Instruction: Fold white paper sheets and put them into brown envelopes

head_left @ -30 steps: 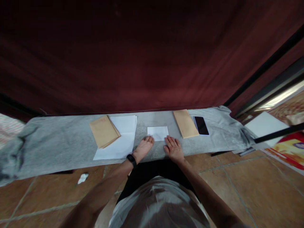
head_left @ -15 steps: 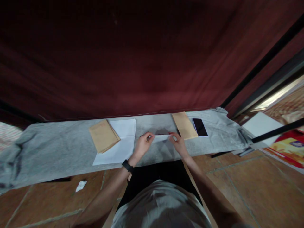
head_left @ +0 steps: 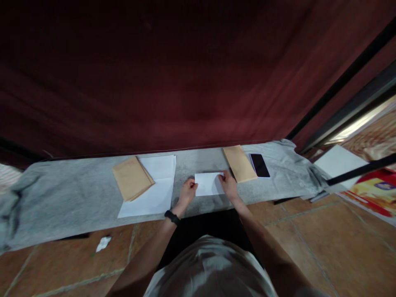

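Observation:
A small white rectangle of paper (head_left: pixel 208 184), which looks folded, is held between my two hands over the grey cloth. My left hand (head_left: pixel 187 192) pinches its left edge; a dark band is on that wrist. My right hand (head_left: pixel 229 186) grips the right edge, thumb on top of the paper. Just beyond the right hand lies a brown envelope (head_left: pixel 240 164). To the left, several brown envelopes (head_left: pixel 131 178) are stacked on larger white sheets (head_left: pixel 159 192).
A phone (head_left: pixel 260 166) rests beside the right envelope. Grey cloth (head_left: pixel 77 194) covers the long narrow surface, backed by a dark red panel (head_left: pixel 192 103). A black bar (head_left: pixel 361 169) and a red-yellow package (head_left: pixel 377 189) are at the right. Crumpled white paper (head_left: pixel 103 243) lies on the tiled floor.
The white paper was seen nearly edge-on and now its flat face shows, tilted toward me. Both hands have turned with it, still gripping its two ends.

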Demonstrator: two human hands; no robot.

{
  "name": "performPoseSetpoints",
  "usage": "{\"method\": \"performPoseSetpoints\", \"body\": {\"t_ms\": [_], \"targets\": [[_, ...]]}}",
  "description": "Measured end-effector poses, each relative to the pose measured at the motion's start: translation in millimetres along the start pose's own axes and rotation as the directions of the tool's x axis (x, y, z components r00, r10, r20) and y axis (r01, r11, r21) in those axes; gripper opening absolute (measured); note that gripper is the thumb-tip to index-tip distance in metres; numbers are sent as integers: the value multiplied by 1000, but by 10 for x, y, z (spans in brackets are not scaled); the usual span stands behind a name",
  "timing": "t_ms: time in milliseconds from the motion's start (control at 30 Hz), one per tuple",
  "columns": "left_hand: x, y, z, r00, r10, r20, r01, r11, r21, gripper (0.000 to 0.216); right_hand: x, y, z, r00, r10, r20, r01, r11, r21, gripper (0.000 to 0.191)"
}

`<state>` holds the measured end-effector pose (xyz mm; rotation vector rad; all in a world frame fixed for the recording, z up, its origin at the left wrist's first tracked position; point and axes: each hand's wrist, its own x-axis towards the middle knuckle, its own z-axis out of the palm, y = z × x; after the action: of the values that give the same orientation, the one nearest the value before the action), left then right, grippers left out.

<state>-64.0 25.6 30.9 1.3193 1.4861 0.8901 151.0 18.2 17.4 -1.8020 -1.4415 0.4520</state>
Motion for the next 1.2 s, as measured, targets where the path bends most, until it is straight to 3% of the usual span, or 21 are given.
{"method": "performPoseSetpoints", "body": {"t_ms": [67, 133, 233, 333, 433, 533, 633, 733, 833, 967, 1200], "targets": [[42, -30, 25, 1000, 1, -23, 1, 997, 80, 4, -48, -24, 35, 997, -67, -30, 62, 987, -147, 33], [75, -40, 50, 999, 2, -41, 4, 987, 158, 10, -116, -63, 88, 982, -185, -21, 169, 932, -320, 44], [87, -31, 84, 998, 3, -57, 12, 964, 266, 26, -243, -119, 200, 932, -337, 132, 360, 835, -417, 49], [49, -15, 96, 998, -1, -63, 23, 937, 349, 36, -352, -147, 304, 882, -382, 274, 468, 773, -428, 48], [-31, -4, 96, 998, 32, -61, 5, 851, 525, 36, -403, -154, 352, 880, -361, 308, 470, 753, -461, 49], [-109, 4, 148, 981, 192, -18, -121, 683, 720, 34, -411, -154, 351, 881, -348, 321, 467, 747, -473, 51], [-141, 3, 287, 923, 363, 130, -328, 562, 760, 42, -415, -146, 336, 872, -345, 347, 481, 735, -478, 53], [-130, -37, 430, 886, 395, 243, -430, 501, 751, 54, -420, -123, 333, 862, -341, 375, 496, 719, -487, 59], [-108, -122, 467, 894, 369, 254, -418, 483, 769, 63, -415, -101, 348, 863, -346, 367, 495, 724, -481, 60], [-96, -243, 363, 893, 376, 246, -408, 452, 793, 70, -418, -83, 362, 878, -359, 316, 473, 750, -462, 54], [-121, -315, 235, 902, 378, 209, -371, 429, 824, 70, -434, 25, 273, 900, -369, 231, 436, 763, -478, 53]]}}
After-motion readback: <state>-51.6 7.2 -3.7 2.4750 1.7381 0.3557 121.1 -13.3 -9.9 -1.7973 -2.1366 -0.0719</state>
